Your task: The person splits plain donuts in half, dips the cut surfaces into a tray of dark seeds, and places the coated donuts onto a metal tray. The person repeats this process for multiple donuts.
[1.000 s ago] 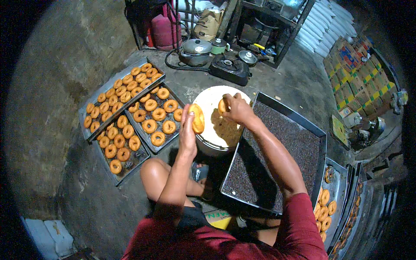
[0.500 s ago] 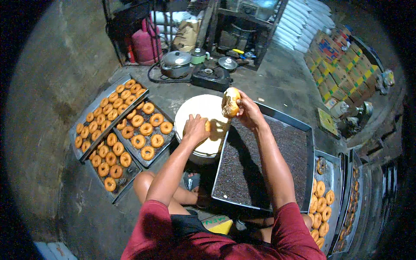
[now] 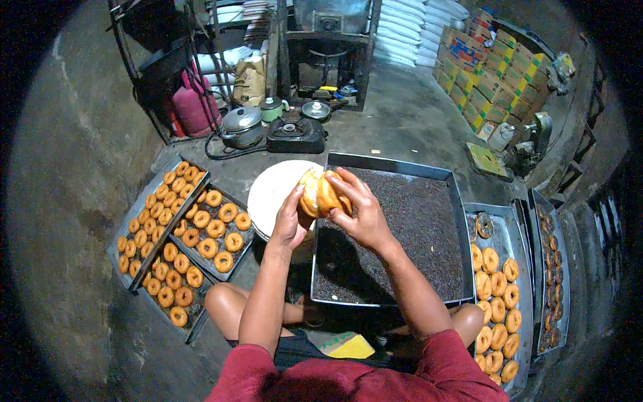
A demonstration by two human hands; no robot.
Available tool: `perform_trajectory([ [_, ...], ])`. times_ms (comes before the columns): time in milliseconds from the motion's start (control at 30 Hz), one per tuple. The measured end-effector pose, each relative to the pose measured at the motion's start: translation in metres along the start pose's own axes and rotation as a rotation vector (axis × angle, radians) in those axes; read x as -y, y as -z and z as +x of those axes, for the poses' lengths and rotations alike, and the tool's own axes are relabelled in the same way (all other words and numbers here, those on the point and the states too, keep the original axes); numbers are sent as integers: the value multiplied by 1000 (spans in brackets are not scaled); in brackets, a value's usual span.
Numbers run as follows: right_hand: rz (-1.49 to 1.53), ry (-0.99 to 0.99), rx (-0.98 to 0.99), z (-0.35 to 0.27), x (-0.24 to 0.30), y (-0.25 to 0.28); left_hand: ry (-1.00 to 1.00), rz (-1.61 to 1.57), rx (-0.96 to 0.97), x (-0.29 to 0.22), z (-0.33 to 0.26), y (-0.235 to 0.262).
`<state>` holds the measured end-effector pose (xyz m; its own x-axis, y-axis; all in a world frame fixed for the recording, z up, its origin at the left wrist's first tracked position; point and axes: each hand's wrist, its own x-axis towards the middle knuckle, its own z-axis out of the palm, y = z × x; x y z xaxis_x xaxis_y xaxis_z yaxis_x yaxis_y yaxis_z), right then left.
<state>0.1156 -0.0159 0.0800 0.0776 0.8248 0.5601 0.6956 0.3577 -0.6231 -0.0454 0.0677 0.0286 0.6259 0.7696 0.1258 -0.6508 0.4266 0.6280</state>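
A round white tub (image 3: 274,194) stands beside the far left corner of a rectangular metal tray (image 3: 388,163) holding dark granules (image 3: 415,228). Behind the tub sits a boxy black stove (image 3: 295,139); beyond the tray's right edge lie golden ring doughnuts (image 3: 498,283).

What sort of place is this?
Probably a doughnut-making workshop: ring doughnuts lie in metal trays, a broad pan holds dark sprinkle-like bits, and white sacks are stacked behind.

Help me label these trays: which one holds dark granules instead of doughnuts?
The big tray right of the white tub; only it is spread with dark granules; the other visible trays hold ring doughnuts.
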Motion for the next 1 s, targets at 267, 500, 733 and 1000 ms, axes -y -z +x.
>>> perform_trajectory([
  [267, -11, 22, -5, -20, -5, 38, 104, -43, -12, 32, 3, -24],
  [500, 908, -547, -42, -31, -45, 61, -256, 1095, -81, 44, -1, -30],
  [733, -444, 79, 323, -137, -62, 1, -236, 1011, -191, 31, -36, -24],
  [1000, -105, -328, 226, -112, -87, 20, -268, 1660, 200, 51, -80, -45],
])
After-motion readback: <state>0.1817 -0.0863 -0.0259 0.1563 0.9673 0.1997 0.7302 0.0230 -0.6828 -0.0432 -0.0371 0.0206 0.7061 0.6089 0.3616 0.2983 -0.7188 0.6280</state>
